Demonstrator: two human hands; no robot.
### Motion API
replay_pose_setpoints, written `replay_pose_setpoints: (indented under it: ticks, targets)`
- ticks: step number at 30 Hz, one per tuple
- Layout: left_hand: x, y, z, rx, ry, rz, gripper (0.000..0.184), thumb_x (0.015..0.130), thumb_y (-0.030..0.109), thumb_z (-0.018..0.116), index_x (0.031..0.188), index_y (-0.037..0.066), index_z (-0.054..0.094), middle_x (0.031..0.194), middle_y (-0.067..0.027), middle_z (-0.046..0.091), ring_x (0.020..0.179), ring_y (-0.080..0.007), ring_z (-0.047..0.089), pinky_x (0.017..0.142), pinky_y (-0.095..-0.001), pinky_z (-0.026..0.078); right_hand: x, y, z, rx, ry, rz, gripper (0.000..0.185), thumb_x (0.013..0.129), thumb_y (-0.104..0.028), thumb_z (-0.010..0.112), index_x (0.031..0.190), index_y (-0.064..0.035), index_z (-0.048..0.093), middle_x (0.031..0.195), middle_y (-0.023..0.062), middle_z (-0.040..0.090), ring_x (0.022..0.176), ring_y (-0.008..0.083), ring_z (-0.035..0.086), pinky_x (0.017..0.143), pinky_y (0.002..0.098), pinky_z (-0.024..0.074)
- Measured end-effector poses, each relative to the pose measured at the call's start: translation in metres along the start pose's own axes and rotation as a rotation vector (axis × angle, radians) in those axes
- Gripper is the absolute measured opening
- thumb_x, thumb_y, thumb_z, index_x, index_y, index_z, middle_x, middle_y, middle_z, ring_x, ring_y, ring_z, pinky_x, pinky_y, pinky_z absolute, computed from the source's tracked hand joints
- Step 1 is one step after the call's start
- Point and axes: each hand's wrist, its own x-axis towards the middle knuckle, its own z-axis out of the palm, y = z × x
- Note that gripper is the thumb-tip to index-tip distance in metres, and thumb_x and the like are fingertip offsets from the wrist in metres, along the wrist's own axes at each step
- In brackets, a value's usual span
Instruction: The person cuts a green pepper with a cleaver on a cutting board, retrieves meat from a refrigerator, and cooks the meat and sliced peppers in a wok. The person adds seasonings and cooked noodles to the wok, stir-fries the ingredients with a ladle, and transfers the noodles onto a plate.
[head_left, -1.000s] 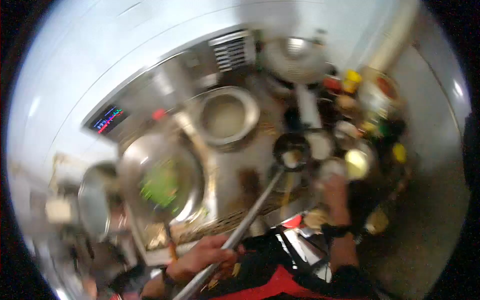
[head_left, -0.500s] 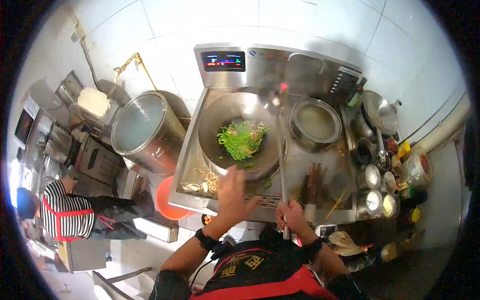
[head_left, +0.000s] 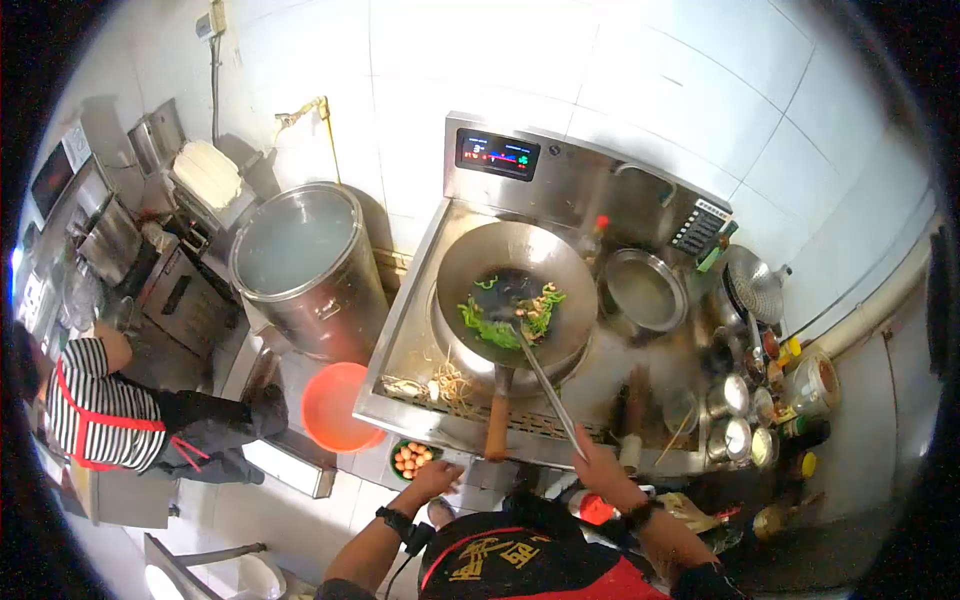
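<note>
Stainless steel forms the stove (head_left: 625, 365), on which the wok (head_left: 562, 262) sits left of centre, chopped greens (head_left: 485, 327) gathered in its lower middle. The ladle (head_left: 548, 387) slants from these greens, over the wok's near rim, to the right hand (head_left: 603, 475), whose fingers are wrapped round its shaft; the ladle's head is not clearly seen. The left hand (head_left: 437, 480) is loosely curled with nothing visible in it, near the wok's wooden handle (head_left: 497, 425) but apart from it.

Likely hazards, by size of the part: with the wooden handle unheld, a hard push of the ladle could slide or tip the wok; greens pushed too far up the wall could spill over the rim; greens left against the hot metal could scorch. Loose strands (head_left: 448, 387) beside the wok could burn, and a low, careless sweep of the left hand might knock the eggs (head_left: 412, 460) below the stove edge.

Writing, likewise: gold characters (head_left: 497, 560) on the black apron (head_left: 560, 572), slanted and not securely legible; a lit display (head_left: 497, 153), apparently showing a "3"; a black-and-white label (head_left: 700, 228), too small to read. No brand can be made out.
</note>
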Motion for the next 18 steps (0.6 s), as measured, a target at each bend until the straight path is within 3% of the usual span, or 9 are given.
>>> replay_pose_setpoints:
  ticks: [2, 4, 7, 8, 9, 11, 13, 15, 18]
  targets:
    - [0.026, -0.067, -0.003, 0.300, 0.168, -0.057, 0.063, 0.081, 0.052, 0.061, 0.095, -0.009, 0.065, 0.090, -0.0231, 0.068, 0.083, -0.0325, 0.067, 0.077, -0.0400, 0.052, -0.037, -0.006, -0.017, -0.035, 0.023, -0.077, 0.065, 0.088, -0.021, 0.053, 0.146, -0.0105, 0.026, 0.095, 0.0314, 0.061, 0.084, 0.0455, 0.061, 0.074, 0.0495, 0.0486]
    - [0.039, -0.097, 0.003, 0.509, 0.302, 0.001, 0.066, 0.078, 0.054, 0.063, 0.094, -0.010, 0.065, 0.094, -0.0282, 0.066, 0.091, -0.0408, 0.063, 0.082, -0.0448, 0.049, -0.059, -0.011, -0.034, 0.038, -0.121, 0.151, 0.063, 0.088, -0.022, 0.053, 0.145, -0.0097, 0.028, 0.089, 0.0295, 0.062, 0.080, 0.0468, 0.060, 0.071, 0.0520, 0.0478]
    - [0.061, -0.094, 0.021, 0.555, 0.316, -0.170, 0.074, 0.078, 0.059, 0.062, 0.103, -0.010, 0.059, 0.103, -0.0302, 0.063, 0.098, -0.0410, 0.062, 0.084, -0.0454, 0.049, -0.015, 0.001, -0.033, -0.274, 0.002, -0.031, 0.061, 0.090, -0.022, 0.052, 0.145, -0.0104, 0.029, 0.083, 0.0282, 0.062, 0.075, 0.0471, 0.059, 0.067, 0.0526, 0.0471]
    - [0.075, -0.089, 0.027, 0.597, 0.235, -0.275, 0.075, 0.079, 0.059, 0.062, 0.108, -0.010, 0.055, 0.106, -0.0299, 0.062, 0.099, -0.0406, 0.061, 0.085, -0.0446, 0.050, 0.011, -0.014, -0.031, -0.272, -0.075, 0.267, 0.060, 0.091, -0.022, 0.052, 0.144, -0.0092, 0.029, 0.084, 0.0281, 0.062, 0.074, 0.0466, 0.059, 0.066, 0.0517, 0.0469]
    - [0.096, -0.104, 0.038, 0.607, 0.249, -0.250, 0.076, 0.078, 0.059, 0.062, 0.109, -0.010, 0.053, 0.108, -0.0291, 0.061, 0.100, -0.0405, 0.061, 0.084, -0.0452, 0.051, 0.033, -0.018, -0.019, -0.278, -0.078, 0.269, 0.060, 0.091, -0.022, 0.052, 0.144, -0.0092, 0.029, 0.084, 0.0281, 0.062, 0.074, 0.0466, 0.059, 0.066, 0.0517, 0.0469]
    - [0.114, -0.096, 0.060, 0.640, 0.260, -0.212, 0.075, 0.078, 0.057, 0.063, 0.109, -0.010, 0.052, 0.107, -0.0288, 0.061, 0.100, -0.0408, 0.061, 0.084, -0.0470, 0.051, 0.064, -0.005, 0.006, 0.061, 0.011, 0.202, 0.059, 0.091, -0.022, 0.052, 0.144, -0.0070, 0.030, 0.084, 0.0283, 0.062, 0.074, 0.0470, 0.059, 0.066, 0.0507, 0.0475]
    - [0.136, -0.112, 0.079, 0.652, 0.252, -0.204, 0.070, 0.077, 0.054, 0.065, 0.112, -0.006, 0.053, 0.107, -0.0275, 0.062, 0.099, -0.0413, 0.061, 0.083, -0.0486, 0.050, 0.047, 0.011, 0.010, 0.077, -0.053, 0.162, 0.060, 0.091, -0.022, 0.053, 0.143, -0.0056, 0.030, 0.083, 0.0287, 0.062, 0.074, 0.0475, 0.059, 0.065, 0.0504, 0.0476]
    - [0.172, -0.157, 0.109, -0.092, 0.457, 0.054, 0.056, 0.073, 0.050, 0.067, 0.109, 0.007, 0.063, 0.110, -0.0220, 0.063, 0.098, -0.0376, 0.062, 0.082, -0.0477, 0.050, 0.013, 0.019, -0.007, 0.082, -0.136, 0.135, 0.060, 0.091, -0.022, 0.053, 0.143, -0.0043, 0.029, 0.082, 0.0291, 0.061, 0.073, 0.0480, 0.059, 0.065, 0.0501, 0.0476]
    - [0.121, -0.064, 0.091, 0.349, 0.388, -0.303, 0.051, 0.073, 0.048, 0.067, 0.107, 0.011, 0.065, 0.111, -0.0186, 0.063, 0.099, -0.0371, 0.062, 0.081, -0.0461, 0.050, 0.002, 0.020, -0.043, -0.097, -0.178, 0.167, 0.060, 0.092, -0.022, 0.053, 0.144, -0.0065, 0.028, 0.080, 0.0305, 0.060, 0.072, 0.0486, 0.059, 0.065, 0.0496, 0.0476]
